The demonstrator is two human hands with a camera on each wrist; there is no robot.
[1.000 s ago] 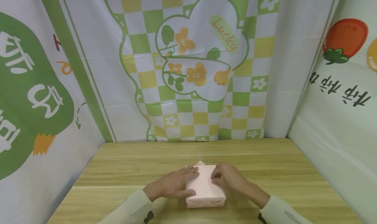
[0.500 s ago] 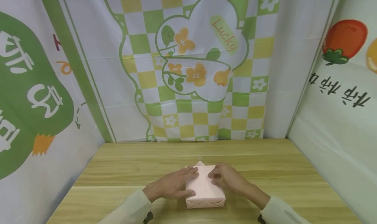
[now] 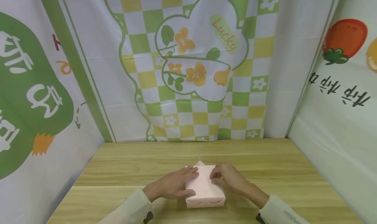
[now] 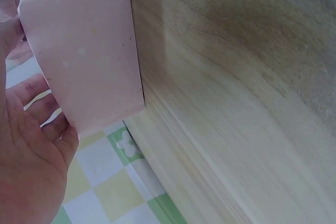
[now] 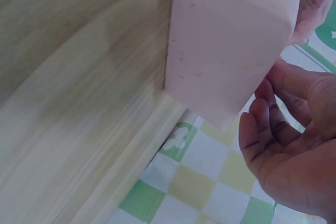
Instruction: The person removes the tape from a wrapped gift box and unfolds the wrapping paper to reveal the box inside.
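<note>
1. Since half a second ago: little movement. The fingertips of the right hand (image 3: 231,179) have shifted slightly outward over the pink package (image 3: 203,188); package and left hand (image 3: 172,184) look unmoved.
2. Far left: white hanging (image 3: 91,86) with a large green patch bearing white characters.
3. Left hand, coming out of a pale left sleeve (image 3: 129,206): palm down, fingers extended and relaxed over the package's left edge and top, thumb lying nearer the person. Touching, not wrapped round it.
4. Centre: package sits on the wood-grain table (image 3: 126,165), between both hands. Near end shows folded creases; a small pointed flap (image 3: 200,163) sticks out past the far edge. Behind, a green, yellow and white checked cloth (image 3: 200,119) printed "Lucky".
5. Right hand at the package's right edge: fingers bent, index and thumb close together over the top. Whether they pinch anything, cannot tell. Pale right sleeve (image 3: 281,211) behind it.
6. Far right: white hanging (image 3: 330,129) with a red strawberry-like print (image 3: 346,39) and dark characters.
</note>
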